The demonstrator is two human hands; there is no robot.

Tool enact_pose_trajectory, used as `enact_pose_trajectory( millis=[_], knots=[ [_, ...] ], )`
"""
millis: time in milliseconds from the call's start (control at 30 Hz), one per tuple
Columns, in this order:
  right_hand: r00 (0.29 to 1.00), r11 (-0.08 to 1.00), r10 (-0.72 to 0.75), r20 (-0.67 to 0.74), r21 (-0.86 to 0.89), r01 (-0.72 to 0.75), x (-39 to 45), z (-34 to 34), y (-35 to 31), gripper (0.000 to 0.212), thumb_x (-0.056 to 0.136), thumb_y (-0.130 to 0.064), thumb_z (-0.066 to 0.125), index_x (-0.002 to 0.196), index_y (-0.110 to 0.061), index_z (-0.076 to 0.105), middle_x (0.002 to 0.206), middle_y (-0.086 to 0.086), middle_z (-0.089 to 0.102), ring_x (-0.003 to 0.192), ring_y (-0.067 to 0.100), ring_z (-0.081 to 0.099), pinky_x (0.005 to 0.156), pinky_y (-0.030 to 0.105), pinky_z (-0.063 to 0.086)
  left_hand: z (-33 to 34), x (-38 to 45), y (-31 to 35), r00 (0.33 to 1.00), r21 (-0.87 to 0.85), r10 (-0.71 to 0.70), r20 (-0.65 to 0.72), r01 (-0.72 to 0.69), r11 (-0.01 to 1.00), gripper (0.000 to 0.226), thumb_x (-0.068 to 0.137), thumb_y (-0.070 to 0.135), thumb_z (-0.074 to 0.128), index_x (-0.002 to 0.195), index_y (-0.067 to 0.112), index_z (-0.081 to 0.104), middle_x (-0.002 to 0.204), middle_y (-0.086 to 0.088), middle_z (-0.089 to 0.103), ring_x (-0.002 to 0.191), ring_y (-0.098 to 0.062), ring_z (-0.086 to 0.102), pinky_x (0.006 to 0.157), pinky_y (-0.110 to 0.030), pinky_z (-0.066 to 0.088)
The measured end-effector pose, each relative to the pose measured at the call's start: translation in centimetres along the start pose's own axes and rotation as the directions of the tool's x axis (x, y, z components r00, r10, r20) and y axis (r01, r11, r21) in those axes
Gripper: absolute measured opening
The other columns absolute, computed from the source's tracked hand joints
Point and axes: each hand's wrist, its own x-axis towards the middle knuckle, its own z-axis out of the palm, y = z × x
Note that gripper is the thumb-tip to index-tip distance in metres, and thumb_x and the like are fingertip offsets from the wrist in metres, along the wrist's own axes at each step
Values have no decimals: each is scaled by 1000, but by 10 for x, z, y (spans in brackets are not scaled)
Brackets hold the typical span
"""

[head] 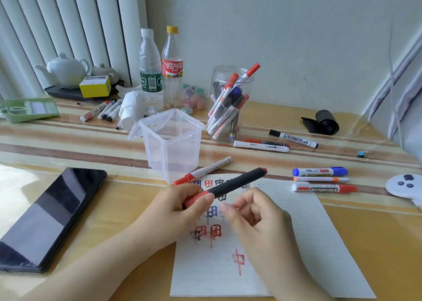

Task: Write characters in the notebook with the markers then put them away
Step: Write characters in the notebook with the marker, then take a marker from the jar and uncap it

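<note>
Left hand [182,206] holds one marker [230,186]; right hand [253,211] empty (over notebook [296,232]).

Black red-capped marker [230,185] tilted above lined notebook [285,243] bearing red, blue and black characters.

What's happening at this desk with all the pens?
A person is practising characters on a notebook page, which already carries red, blue and black ones. The left hand grips a black marker with a red cap by its capped end, above the page. The right hand hovers beside it with fingers loosely curled, holding nothing. More markers lie loose on the table, others stand in a clear jar, and an open plastic box waits nearby.
</note>
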Motion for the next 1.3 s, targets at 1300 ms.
enact_pose_trajectory(
  millis=[1300],
  knots=[
    [992, 725, -24, 122, -681, 101, 259, -30, -53, 47, 101, -38, 23, 148, -27, 23, 143, -1, 32, 129, 26, 25, 104, 37, 25, -43, 138, 56, 878, 657, 452, -155, -250, 711, 15, 80, 23, 53, 91, 14, 58, 86, -1, 60, 77, -22, 58, 62, -27, 44]
  ],
)
